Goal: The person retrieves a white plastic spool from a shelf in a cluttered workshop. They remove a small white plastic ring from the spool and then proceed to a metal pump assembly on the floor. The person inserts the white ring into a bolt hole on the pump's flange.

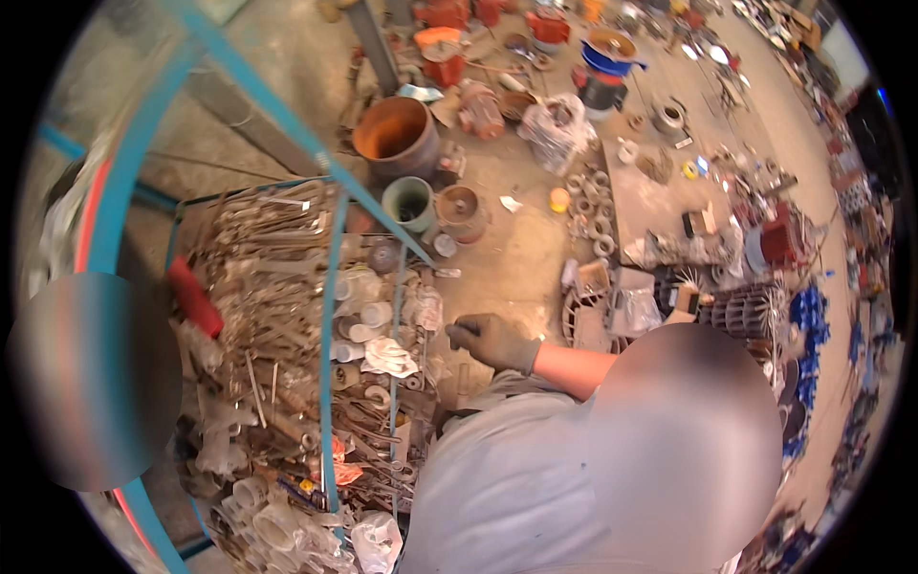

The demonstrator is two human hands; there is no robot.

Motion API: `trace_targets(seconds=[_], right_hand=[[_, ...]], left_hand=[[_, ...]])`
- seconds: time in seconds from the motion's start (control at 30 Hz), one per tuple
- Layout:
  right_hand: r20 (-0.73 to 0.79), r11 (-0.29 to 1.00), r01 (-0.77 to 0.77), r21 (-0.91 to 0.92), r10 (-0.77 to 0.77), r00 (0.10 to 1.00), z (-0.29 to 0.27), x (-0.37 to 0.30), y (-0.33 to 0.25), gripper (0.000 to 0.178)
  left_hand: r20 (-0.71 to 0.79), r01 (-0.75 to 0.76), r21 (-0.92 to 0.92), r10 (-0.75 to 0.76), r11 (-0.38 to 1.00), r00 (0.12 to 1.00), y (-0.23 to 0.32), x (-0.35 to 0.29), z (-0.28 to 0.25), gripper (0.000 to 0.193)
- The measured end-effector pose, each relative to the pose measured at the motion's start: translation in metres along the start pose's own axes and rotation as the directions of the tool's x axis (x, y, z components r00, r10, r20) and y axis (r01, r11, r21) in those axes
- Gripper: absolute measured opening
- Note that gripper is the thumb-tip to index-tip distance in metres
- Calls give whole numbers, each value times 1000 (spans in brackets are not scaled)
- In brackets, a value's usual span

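Note:
My right hand (497, 343) wears a grey-brown work glove and reaches leftward in front of my body, its bare forearm (569, 368) showing behind it. The fingers are curled together; whether anything lies inside them is hidden. Closest to it on the left is a rack shelf with a teal frame (327, 383). A crumpled white glove or cloth (389, 357) lies on this shelf, beside pale round containers (376, 315). Many spanners and long metal tools (273, 225) are heaped across the shelf. My left hand does not appear. A grey shirt (497, 478) fills the lower middle.
Beyond my hand stand a large rusty metal cylinder (397, 139), a green-grey bucket (409, 205) and a brown pot-like part (461, 212). Metal rings (595, 206) and finned motor housings (741, 311) crowd the floor to the right. A red object (194, 297) rests at the shelf's left.

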State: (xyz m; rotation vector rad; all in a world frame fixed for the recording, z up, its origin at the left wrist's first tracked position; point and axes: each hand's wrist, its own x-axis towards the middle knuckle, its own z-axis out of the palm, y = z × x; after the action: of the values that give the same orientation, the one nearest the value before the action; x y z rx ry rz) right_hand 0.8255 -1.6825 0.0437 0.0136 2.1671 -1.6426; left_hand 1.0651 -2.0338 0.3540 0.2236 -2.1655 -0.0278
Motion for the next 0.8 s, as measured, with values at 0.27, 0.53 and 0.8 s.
trace_targets(seconds=[0.27, 0.53, 0.8], right_hand=[[32, 971, -135, 196, 132, 991, -117, 36, 75, 36], [-94, 841, -152, 519, 233, 968, -236, 41, 77, 25], [-460, 946, -52, 320, 204, 864, -363, 41, 82, 30]], left_hand=[[743, 415, -372, -2, 830, 669, 145, -38, 226, 37], [849, 578, -461, 144, 673, 509, 261, -36, 386, 32], [709, 460, -704, 567, 541, 420, 420, 5, 548, 26]])
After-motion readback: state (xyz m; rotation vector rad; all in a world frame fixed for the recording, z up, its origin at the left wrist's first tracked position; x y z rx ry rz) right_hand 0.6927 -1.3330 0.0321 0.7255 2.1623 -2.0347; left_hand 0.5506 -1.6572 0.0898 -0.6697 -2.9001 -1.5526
